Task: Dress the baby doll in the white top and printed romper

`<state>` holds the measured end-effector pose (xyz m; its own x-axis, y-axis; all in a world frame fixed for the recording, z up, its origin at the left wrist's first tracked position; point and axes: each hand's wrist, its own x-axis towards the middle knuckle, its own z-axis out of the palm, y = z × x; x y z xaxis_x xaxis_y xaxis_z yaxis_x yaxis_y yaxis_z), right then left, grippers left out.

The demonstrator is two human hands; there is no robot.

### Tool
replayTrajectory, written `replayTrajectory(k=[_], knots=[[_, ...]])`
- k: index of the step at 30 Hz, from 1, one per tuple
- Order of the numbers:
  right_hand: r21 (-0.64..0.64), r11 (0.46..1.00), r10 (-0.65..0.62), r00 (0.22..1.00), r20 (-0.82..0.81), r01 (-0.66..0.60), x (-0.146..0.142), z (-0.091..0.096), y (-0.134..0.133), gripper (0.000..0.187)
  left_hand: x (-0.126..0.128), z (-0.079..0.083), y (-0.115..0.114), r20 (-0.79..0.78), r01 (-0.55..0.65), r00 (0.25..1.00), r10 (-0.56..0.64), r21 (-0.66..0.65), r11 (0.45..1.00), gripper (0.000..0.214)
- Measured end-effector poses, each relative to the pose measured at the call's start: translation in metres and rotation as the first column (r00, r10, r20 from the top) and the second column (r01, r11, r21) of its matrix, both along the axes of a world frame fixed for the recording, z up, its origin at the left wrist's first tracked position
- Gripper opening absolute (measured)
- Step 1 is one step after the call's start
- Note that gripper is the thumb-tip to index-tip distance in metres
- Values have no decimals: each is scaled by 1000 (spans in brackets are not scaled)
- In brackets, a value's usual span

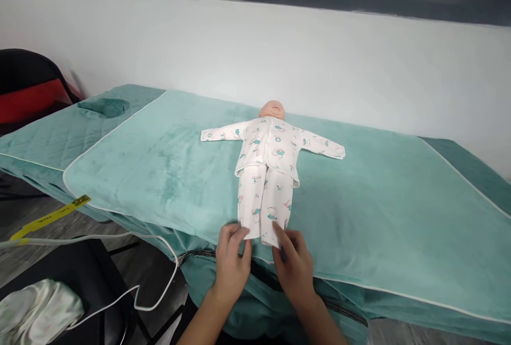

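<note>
From where I stand, the baby doll (273, 109) lies straight out ahead of the person on the green bed (399, 206), its long axis running from the head by the white wall (191, 52) down to the cuffs near the bed's front edge. A printed white shirt (271, 145) covers its upper body, sleeves stretched out to either side, and below the shirt's hem are matching trousers (250, 196), the two legs side by side with a narrow gap between them.

Both hands are at the near end, neither one closer than the other. The left hand (246, 237) pinches the cuff on its own side by the outer corner; the right hand (275, 238) has a finger on top of the other cuff and the thumb below. How much cloth each pinch takes in is hard to make out from here.
</note>
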<state>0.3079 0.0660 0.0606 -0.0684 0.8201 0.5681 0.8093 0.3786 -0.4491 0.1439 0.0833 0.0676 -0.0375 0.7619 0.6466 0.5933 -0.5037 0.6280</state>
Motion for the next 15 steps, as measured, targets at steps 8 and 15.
replayTrajectory(k=[8, 15], knots=[[-82, 997, -12, 975, -222, -7, 56, 38, 34, 37, -31, 28, 49, 199, -71, 976, 91, -106, 992, 10], [-340, 939, -280, 678, -680, 48, 49, 48, 166, 67, -6, 62, 158, 728, 353, 679, 94, -436, 828, 32]])
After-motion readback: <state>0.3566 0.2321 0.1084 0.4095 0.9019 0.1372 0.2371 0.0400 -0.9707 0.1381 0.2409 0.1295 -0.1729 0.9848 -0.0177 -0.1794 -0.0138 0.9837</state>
